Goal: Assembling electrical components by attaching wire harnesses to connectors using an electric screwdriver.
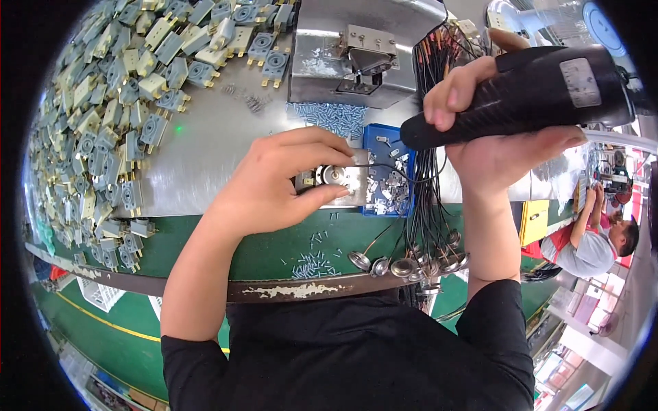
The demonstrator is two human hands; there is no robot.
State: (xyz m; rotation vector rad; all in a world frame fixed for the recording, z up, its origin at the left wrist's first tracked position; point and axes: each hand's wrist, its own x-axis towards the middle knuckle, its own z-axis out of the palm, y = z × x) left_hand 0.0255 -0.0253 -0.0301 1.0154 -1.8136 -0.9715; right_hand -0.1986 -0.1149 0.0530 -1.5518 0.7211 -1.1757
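Near the blue tray [384,137], the left hand [274,188] is pinching the metal part [339,179] while the right hand [490,147] is gripping the driver [528,96]; a loose pinch risks the part twisting away.

**Metal, plastic and a worn desk edge**

The desk [226,130] has a brushed, dull-shining metal top; its front edge [301,289] is dark with flaking paint. The small plate [343,179] under the left hand [274,185] is bright, smooth metal. The power screwdriver [528,92] in the right hand [493,137] has a matt black textured plastic body. The tray [385,140] is glossy blue plastic. The piled switch parts [116,103] look like matt grey and cream plastic.
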